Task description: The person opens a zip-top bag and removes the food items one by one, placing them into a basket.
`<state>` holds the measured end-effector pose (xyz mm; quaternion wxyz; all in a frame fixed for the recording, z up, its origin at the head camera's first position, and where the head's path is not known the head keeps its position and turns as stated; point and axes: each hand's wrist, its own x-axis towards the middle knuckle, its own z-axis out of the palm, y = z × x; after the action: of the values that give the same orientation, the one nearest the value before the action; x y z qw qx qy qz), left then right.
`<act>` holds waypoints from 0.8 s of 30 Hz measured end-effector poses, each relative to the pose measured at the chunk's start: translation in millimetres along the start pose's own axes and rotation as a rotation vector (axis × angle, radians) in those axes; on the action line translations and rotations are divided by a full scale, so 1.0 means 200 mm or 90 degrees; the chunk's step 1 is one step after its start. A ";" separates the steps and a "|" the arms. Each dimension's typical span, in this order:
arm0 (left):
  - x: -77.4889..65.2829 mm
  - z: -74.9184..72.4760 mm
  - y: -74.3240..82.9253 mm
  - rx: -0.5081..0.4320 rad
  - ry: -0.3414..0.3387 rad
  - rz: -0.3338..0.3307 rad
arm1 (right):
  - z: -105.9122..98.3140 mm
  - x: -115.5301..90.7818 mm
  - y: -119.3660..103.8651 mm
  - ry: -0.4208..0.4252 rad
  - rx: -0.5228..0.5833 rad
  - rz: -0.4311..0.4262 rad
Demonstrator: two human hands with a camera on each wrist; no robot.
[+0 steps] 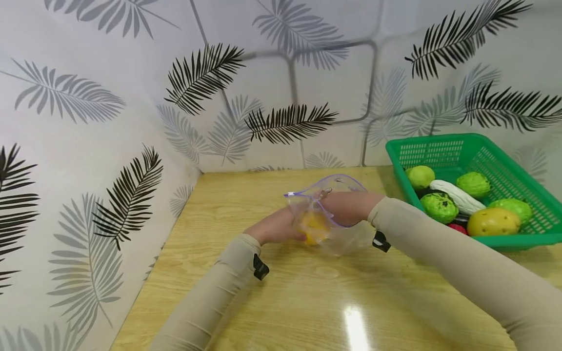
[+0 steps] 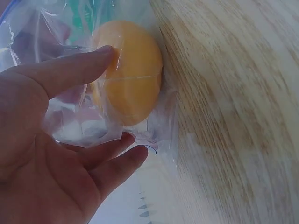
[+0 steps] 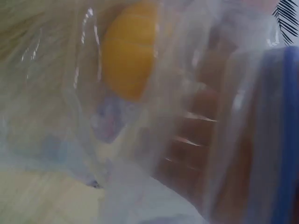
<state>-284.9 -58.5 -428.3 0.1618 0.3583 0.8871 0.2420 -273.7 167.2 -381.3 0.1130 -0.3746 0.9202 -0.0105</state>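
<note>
A clear zip bag (image 1: 342,243) with a purple-blue rim stands on the wooden table, its mouth spread wide. Inside it lies a smooth yellow-orange oval fruit (image 2: 133,70) with a thin seam line. My left hand (image 2: 60,107) holds the bag from outside; its thumb rests on the fruit through the plastic, and the fingers lie beneath the bag. Through the bag's mouth reaches my right hand (image 1: 347,204), its fingers inside beside the fruit. Blurred plastic covers these fingers (image 3: 196,126) in the right wrist view, so their hold on the fruit cannot be made out.
At the right of the table (image 1: 228,204) stands a green plastic basket (image 1: 518,239) with several fruits and vegetables, among them a yellow fruit (image 1: 493,222), a white vegetable (image 1: 456,195) and green ones. Leaf-patterned walls (image 1: 263,73) bound the table at the back and left.
</note>
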 end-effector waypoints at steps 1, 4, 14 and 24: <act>0.00 0.00 0.00 -0.001 -0.002 0.004 | 0.02 0.01 -0.01 -0.010 0.006 0.010; -0.01 0.01 0.00 -0.002 -0.002 0.021 | 0.04 0.03 -0.04 -0.028 0.014 0.047; -0.01 0.00 0.00 0.020 0.022 0.068 | 0.06 0.09 -0.06 -0.052 0.050 0.111; -0.01 0.01 -0.03 -0.036 0.014 0.052 | 0.07 0.09 -0.04 -0.048 0.081 0.146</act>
<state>-286.0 -62.9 -432.7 0.1518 0.3869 0.8662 0.2774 -277.3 149.0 -397.8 0.1712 -0.2588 0.9497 -0.0420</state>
